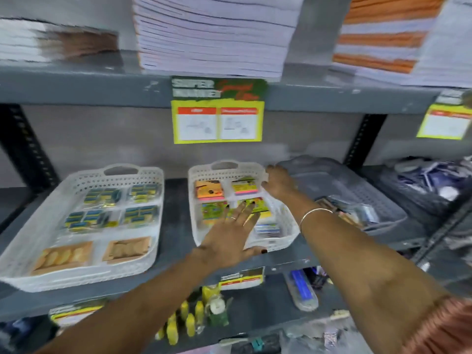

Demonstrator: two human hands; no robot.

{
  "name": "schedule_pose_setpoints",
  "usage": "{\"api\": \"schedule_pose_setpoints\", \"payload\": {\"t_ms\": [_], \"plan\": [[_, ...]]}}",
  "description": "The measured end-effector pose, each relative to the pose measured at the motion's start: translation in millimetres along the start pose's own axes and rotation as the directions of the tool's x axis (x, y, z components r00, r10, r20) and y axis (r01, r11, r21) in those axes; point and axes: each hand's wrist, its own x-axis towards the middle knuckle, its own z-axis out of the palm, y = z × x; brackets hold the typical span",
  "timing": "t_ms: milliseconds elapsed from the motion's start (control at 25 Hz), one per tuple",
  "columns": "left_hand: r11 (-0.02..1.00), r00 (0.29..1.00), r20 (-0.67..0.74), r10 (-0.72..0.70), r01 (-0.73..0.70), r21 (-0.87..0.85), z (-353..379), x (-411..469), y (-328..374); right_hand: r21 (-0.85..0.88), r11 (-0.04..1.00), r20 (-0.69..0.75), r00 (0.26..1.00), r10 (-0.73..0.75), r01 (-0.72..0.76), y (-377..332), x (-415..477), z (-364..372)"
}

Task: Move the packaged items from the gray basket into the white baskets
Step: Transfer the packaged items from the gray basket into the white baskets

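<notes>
Two white baskets stand on the grey shelf: a large one [51, 208] at the left with blue-yellow packs and brown card packs, and a smaller one [288, 226] in the middle with orange, pink and yellow-green packs. The gray basket [357, 190] sits to the right with a few packaged items [357, 213] at its near end. My left hand [229, 238] lies flat, fingers spread, over the front of the smaller white basket, holding nothing. My right hand [278, 182] rests at that basket's far right rim, next to the gray basket; whether it grips anything is unclear.
Stacks of paper [214, 34] fill the shelf above. A yellow price sign [217, 123] hangs from its edge. A dark basket [421, 182] of goods stands at the far right. The lower shelf holds yellow bottles [189, 318] and a blue pack [304, 287].
</notes>
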Motion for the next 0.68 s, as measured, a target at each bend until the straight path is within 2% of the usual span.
{"api": "schedule_pose_setpoints", "payload": {"t_ms": [120,200,240,320,400,440,680], "plan": [[0.997,0.997,0.041,0.069,-0.068,-0.018,11.6,48.4,41.3,0.005,0.994,0.033,0.994,0.106,-0.106,72.7,4.2,0.7],[0.996,0.992,0.091,0.093,-0.091,-0.020,18.6,78.5,67.9,-0.065,0.989,0.058,0.989,0.137,-0.134,121.1,7.9,2.4],[0.995,0.990,0.107,0.096,-0.095,-0.009,20.6,87.0,74.3,-0.113,0.987,0.086,0.989,0.121,-0.111,137.9,8.7,3.8],[0.996,0.986,0.143,0.082,-0.084,0.003,25.1,101.8,86.6,-0.198,0.980,0.238,0.970,0.041,0.007,171.7,10.4,10.0],[0.998,0.982,0.176,0.060,-0.060,-0.006,28.6,106.4,89.3,-0.212,0.973,0.388,0.922,-0.003,0.092,188.9,10.2,13.8],[0.999,0.983,0.179,0.048,-0.046,-0.015,30.4,107.5,89.9,-0.221,0.968,0.416,0.909,-0.017,0.119,193.3,10.3,14.4],[1.000,0.987,0.158,0.014,-0.011,-0.020,33.7,104.6,92.5,-0.324,0.907,0.366,0.920,-0.143,0.270,193.2,13.5,17.7]]}}
